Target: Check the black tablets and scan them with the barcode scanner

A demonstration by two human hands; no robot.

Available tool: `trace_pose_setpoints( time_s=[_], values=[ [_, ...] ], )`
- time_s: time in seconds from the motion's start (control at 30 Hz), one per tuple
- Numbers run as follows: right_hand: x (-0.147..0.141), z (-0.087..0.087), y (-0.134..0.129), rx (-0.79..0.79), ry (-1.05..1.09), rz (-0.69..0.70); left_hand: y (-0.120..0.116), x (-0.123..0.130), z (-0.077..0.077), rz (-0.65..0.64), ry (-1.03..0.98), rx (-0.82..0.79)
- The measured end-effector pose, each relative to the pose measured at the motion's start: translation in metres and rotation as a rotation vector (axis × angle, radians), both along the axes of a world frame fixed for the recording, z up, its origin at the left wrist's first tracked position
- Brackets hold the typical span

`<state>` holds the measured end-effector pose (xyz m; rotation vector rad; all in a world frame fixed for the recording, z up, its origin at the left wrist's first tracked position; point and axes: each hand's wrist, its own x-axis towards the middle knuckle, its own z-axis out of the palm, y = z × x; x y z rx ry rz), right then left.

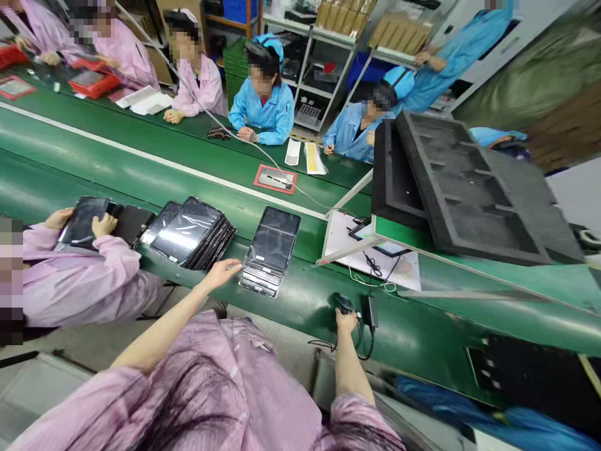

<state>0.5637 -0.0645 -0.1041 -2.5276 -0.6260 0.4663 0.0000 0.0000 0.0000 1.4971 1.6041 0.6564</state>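
My left hand (223, 273) is open, its fingers stretched toward a stack of black tablets (275, 238) on the green bench. The stack is stepped, so several lower edges with small white labels show on my side. I cannot tell whether the fingertips touch it. To the right, my right hand (346, 321) is closed round a dark handheld barcode scanner (342, 303), held low at the bench's near edge. Beside the scanner lies a black power adapter (369, 311) with its cable. A taller, slanting pile of tablets (190, 232) stands left of my left hand.
A co-worker in pink (98, 269) handles a tablet at the left. Black foam trays (469, 188) sit on a raised shelf (516, 275) at the right, above a white board (338, 241) with cables. Across the line, other people sit near a red-framed panel (275, 180).
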Motion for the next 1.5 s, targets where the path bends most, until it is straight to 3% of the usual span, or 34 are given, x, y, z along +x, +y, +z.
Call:
trace_pose_setpoints(
  time_s=[0.13,0.23,0.33,0.4,0.47,0.83,1.1,1.5],
  values=[
    [-0.05,0.02,-0.01,0.402,-0.186,0.254,0.026,0.015,0.012,-0.04,-0.029,0.056],
    [-0.133,0.044,0.011,0.584,0.045,0.632,0.036,0.028,0.018,-0.121,-0.04,0.078],
    [-0.217,0.069,0.047,0.597,0.242,0.897,0.041,0.039,0.024,-0.147,-0.035,0.101],
    [-0.252,0.081,0.065,0.591,0.289,0.909,0.043,0.042,0.028,-0.147,-0.023,0.114],
    [-0.268,0.085,0.073,0.598,0.299,0.837,0.044,0.043,0.032,-0.159,-0.018,0.132],
    [-0.265,0.079,0.055,0.628,0.266,0.744,0.045,0.044,0.023,-0.22,0.013,0.305],
    [-0.255,0.08,0.067,0.587,0.433,0.781,0.052,0.046,0.017,-0.234,0.035,0.256],
    [-0.252,0.066,0.068,0.637,0.406,0.877,0.053,0.047,0.015,-0.3,0.048,0.255]
  ],
)
